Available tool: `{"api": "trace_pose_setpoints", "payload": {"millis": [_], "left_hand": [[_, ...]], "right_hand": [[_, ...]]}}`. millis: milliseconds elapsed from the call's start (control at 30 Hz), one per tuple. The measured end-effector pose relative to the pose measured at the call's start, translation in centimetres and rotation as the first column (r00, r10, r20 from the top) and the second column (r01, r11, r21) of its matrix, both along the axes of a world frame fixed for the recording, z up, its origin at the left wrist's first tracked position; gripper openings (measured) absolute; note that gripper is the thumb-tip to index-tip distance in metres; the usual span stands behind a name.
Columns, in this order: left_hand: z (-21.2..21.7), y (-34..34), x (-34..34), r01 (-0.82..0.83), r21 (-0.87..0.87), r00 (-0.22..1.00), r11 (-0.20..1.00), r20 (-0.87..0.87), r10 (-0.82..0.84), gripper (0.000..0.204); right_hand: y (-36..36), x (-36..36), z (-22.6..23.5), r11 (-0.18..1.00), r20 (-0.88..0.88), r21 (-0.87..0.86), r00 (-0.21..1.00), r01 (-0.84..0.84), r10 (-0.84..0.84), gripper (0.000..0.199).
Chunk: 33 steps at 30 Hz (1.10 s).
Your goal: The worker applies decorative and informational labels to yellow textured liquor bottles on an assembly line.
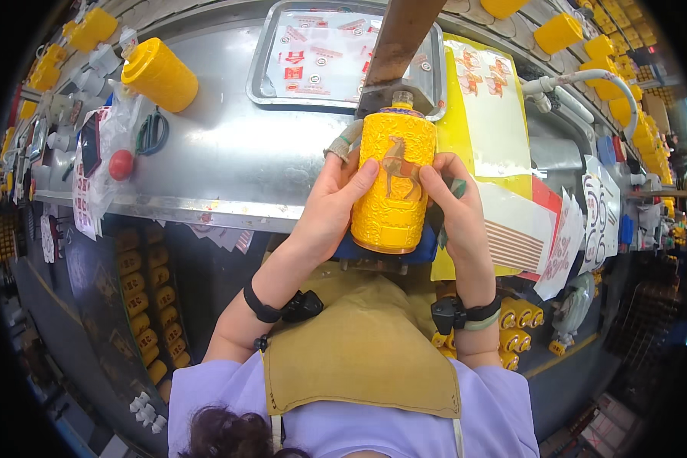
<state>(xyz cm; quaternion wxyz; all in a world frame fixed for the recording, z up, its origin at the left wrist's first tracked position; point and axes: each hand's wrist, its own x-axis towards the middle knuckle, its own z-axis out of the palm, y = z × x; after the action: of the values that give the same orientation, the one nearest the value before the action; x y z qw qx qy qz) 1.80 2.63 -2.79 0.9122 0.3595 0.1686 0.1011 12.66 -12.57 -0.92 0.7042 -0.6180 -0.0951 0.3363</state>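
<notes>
Between my two hands is a yellow embossed bottle (378, 206) with a horse decal on its front and a clear neck at the top. My left hand (332, 191) grips its left side, thumb on the front, and grey cloth covers a fingertip. My right hand (458, 200) holds the right side, its thumb at the horse's rear. Something green shows by the right fingers, partly hidden. The bottle tilts over the table's front edge, above a blue thing (420, 252) that is mostly covered.
A metal tray (259, 85) with printed decal sheets lies behind. Another yellow bottle (164, 76), scissors (153, 133) and a red ball (120, 164) are at left. Decal sheets (496, 130) and a curved pipe (580, 76) are at right. A brown upright bar (397, 46) rises behind the bottle.
</notes>
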Motion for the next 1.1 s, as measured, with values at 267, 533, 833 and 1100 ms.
{"api": "trace_pose_setpoints", "payload": {"millis": [267, 533, 833, 1100], "left_hand": [[0.25, -0.04, -0.05, -0.002, 0.026, 1.000, 1.000, 0.000, 0.002, 0.065], [0.40, 0.00, -0.02, -0.007, 0.048, 1.000, 0.999, -0.024, 0.008, 0.064], [-0.04, -0.19, -0.59, -0.032, 0.066, 0.998, 0.997, 0.057, 0.028, 0.074], [0.77, -0.43, -0.53, 0.005, 0.213, 0.999, 0.977, 0.034, -0.013, 0.087]], "right_hand": [[-0.06, 0.06, 0.02, 1.000, -0.018, 0.008, 1.000, -0.006, 0.006, 0.022], [-0.45, 0.28, -0.54, 0.999, 0.029, 0.014, 0.999, -0.038, 0.037, 0.016], [-0.36, 0.44, 0.21, 0.999, -0.013, -0.009, 0.999, -0.031, 0.031, 0.016], [-0.12, 0.35, 0.40, 0.999, 0.002, -0.032, 0.999, -0.036, 0.036, 0.018]]}}
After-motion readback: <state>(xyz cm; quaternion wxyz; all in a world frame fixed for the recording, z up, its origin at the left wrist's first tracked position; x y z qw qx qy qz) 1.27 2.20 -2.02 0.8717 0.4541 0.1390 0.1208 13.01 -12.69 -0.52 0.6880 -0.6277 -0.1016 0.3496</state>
